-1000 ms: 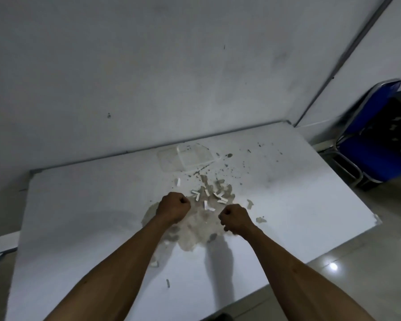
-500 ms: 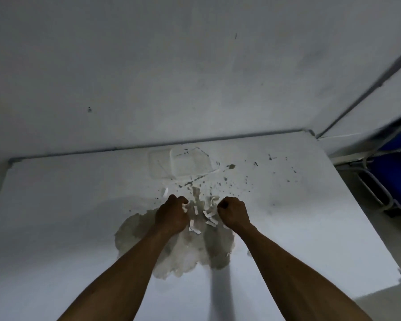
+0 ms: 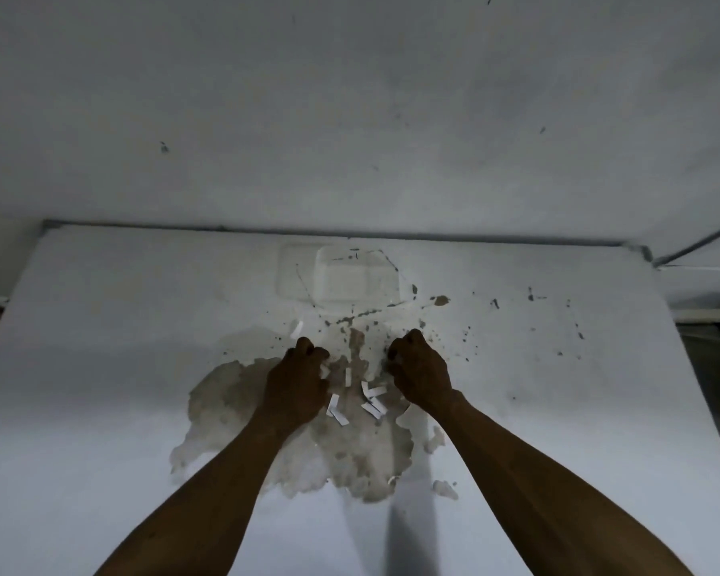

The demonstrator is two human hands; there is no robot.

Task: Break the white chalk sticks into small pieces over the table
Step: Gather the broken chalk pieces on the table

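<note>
Two-handed: curls left grip and right grip into fists, cannot tell whether around chalk. Holds them apart over short white chalk pieces scattered between on stained surface, likely for dropping fragments there.

White surface, one, bore a brown stained patch at centre. Short white chalk pieces lay scattered between left hand and right hand, both curled into fists. Clear plastic container stood beyond.
</note>
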